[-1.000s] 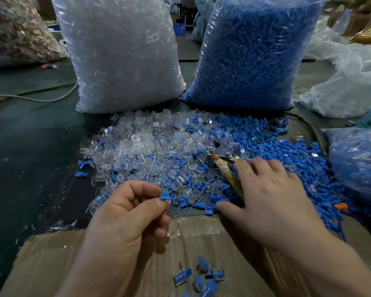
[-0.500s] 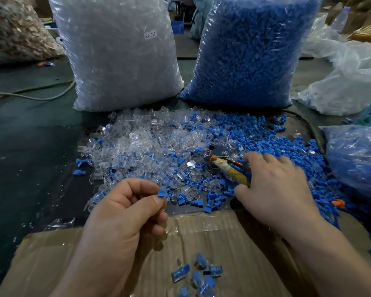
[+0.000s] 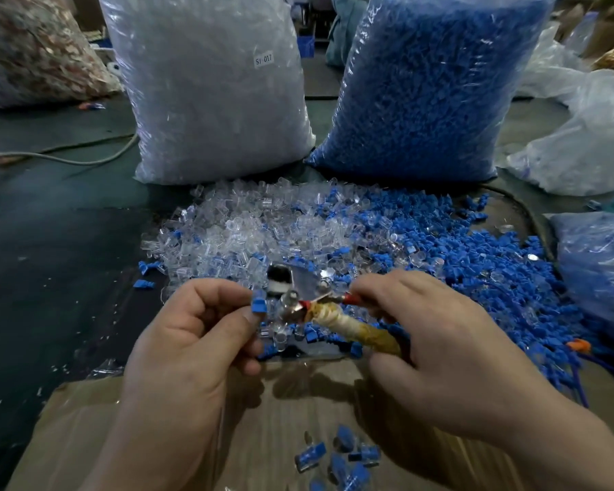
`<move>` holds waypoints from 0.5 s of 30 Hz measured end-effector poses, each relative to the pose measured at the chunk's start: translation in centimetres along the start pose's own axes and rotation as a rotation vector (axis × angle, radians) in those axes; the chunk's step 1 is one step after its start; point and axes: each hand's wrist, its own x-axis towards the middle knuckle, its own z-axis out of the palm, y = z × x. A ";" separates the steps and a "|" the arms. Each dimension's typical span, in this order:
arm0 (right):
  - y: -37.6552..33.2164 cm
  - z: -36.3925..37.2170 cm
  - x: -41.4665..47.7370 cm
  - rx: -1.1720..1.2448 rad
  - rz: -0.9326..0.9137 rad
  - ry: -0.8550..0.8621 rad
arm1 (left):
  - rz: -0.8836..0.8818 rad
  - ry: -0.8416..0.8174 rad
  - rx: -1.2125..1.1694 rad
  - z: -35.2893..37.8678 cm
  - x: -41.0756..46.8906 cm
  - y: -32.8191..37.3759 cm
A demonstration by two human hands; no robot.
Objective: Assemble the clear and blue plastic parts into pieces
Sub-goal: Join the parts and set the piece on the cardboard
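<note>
While my left hand (image 3: 192, 334) pinches a blocky blue part (image 3: 258, 305), my right hand (image 3: 451, 352) curls round the rough, cloth-wrapped handle of a metal tool (image 3: 355, 329).

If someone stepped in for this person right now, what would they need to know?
Left hand pinches one blue part.
Right hand grips the wrapped-handle tool, with a clear part seemingly at its metal tip.
Done: a few joined pieces on the cardboard.
Left: join these two, then work through the loose pile; the bag of clear parts and bag of blue parts stand behind it.
</note>
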 end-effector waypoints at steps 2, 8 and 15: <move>0.0 0.1 -0.1 -0.016 -0.013 -0.016 | 0.048 0.004 0.009 -0.2 0.0 0.0; 0.0 0.5 0.0 -0.010 -0.025 -0.024 | 0.095 -0.019 0.088 -0.6 0.1 -0.2; -0.1 0.8 0.0 0.019 -0.030 -0.041 | 0.053 -0.065 0.035 -0.1 -0.4 0.5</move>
